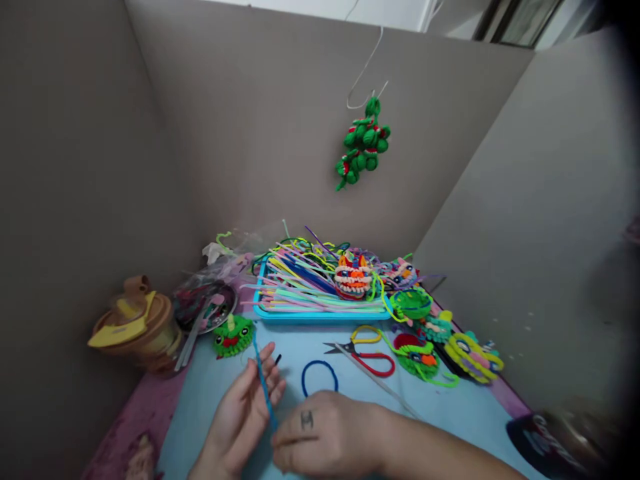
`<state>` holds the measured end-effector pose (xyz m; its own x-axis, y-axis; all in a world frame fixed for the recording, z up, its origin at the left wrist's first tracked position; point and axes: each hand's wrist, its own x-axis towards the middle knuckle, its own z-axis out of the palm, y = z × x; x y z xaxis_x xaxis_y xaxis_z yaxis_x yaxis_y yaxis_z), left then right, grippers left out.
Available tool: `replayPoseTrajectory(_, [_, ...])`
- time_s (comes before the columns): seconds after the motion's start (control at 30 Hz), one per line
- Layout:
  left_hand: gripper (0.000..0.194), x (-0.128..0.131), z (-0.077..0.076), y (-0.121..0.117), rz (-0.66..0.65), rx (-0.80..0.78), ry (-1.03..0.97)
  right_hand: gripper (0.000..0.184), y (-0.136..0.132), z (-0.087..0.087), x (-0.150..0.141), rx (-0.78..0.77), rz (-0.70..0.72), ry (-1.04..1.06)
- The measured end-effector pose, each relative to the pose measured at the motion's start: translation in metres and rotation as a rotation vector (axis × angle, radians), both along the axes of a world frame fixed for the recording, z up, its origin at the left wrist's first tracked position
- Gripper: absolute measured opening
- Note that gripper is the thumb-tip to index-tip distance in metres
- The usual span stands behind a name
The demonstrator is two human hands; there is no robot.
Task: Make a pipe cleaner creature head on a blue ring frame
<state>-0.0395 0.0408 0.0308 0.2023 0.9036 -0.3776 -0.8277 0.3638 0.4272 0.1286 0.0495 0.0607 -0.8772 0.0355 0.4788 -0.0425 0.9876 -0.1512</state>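
Observation:
A blue pipe cleaner (pixel 263 381) runs upright and slightly slanted across the palm side of my left hand (pixel 246 407). That hand is turned palm up, its fingers loosely curled and apart, not closed round the strand. My right hand (pixel 330 433), back upward, pinches the lower end of the pipe cleaner; its fingertips are partly hidden. Just beyond the right hand lies a dark blue ring (pixel 320 362) of pipe cleaner, its near side covered by the hand. Scissors (pixel 361 350) with one yellow and one red handle lie open farther back, with a thin pale stick (pixel 383 383) across them.
A blue tray (pixel 320 320) full of coloured pipe cleaners stands at the back. Fuzzy figures lie right, including a yellow one (pixel 473 357); a green one (pixel 233 337) sits left. A brown-lidded cup (pixel 150 330) and metal bowl (pixel 223 303) stand left. Green decorations (pixel 367 143) hang above.

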Motion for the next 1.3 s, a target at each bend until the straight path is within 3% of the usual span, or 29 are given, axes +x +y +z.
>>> replayPoseTrajectory(0.07, [0.021,-0.003,0.000,0.000,0.068,-0.009,-0.063,0.023,0.010,0.002,0.003,-0.028,0.051,-0.087])
replayPoseTrajectory(0.13, [0.021,-0.005,-0.001,0.001,0.088,-0.016,-0.119,0.030,0.037,0.015,0.013,-0.051,-0.029,-0.094])
replayPoseTrajectory(0.27, [0.016,-0.005,-0.005,0.001,0.076,-0.041,-0.142,0.027,0.138,0.050,0.050,-0.028,-0.776,-0.005])
replayPoseTrajectory(0.33, [0.014,-0.004,-0.006,0.001,0.075,-0.046,-0.139,0.025,0.192,0.060,0.071,0.000,-1.101,-0.038])
replayPoseTrajectory(0.43, [0.013,-0.003,-0.005,0.001,0.078,-0.060,-0.131,0.014,0.248,0.062,0.092,-0.064,-1.288,-0.184])
replayPoseTrajectory(0.53, [0.015,-0.002,-0.004,0.002,0.086,-0.084,-0.110,0.014,0.264,0.067,0.094,-0.187,-1.291,-0.176])
replayPoseTrajectory(0.6, [0.014,-0.002,-0.003,0.001,0.096,-0.089,-0.081,0.020,0.255,0.076,0.086,-0.228,-1.252,0.030])
replayPoseTrajectory(0.7, [0.010,-0.001,-0.004,0.001,0.124,-0.065,-0.014,0.025,0.227,0.092,0.065,-0.272,-1.036,0.380])
replayPoseTrajectory(0.8, [0.009,0.001,-0.005,0.000,0.132,-0.031,0.038,0.024,0.205,0.101,0.048,-0.247,-0.868,0.390])
replayPoseTrajectory(0.87, [0.011,0.002,-0.005,0.000,0.124,-0.020,0.059,0.026,0.205,0.106,0.046,-0.314,-0.828,0.418])
replayPoseTrajectory(0.97, [0.014,0.002,-0.005,-0.001,0.120,-0.016,0.082,0.036,0.220,0.125,0.053,-0.424,-0.815,0.673])
replayPoseTrajectory(1.07, [0.019,0.002,-0.006,-0.001,0.119,-0.011,0.085,0.040,0.228,0.151,0.055,-0.296,-0.755,0.912])
replayPoseTrajectory(1.3, [0.030,0.003,-0.004,-0.002,0.123,0.009,0.128,0.045,0.205,0.194,0.022,-0.075,-0.565,0.898])
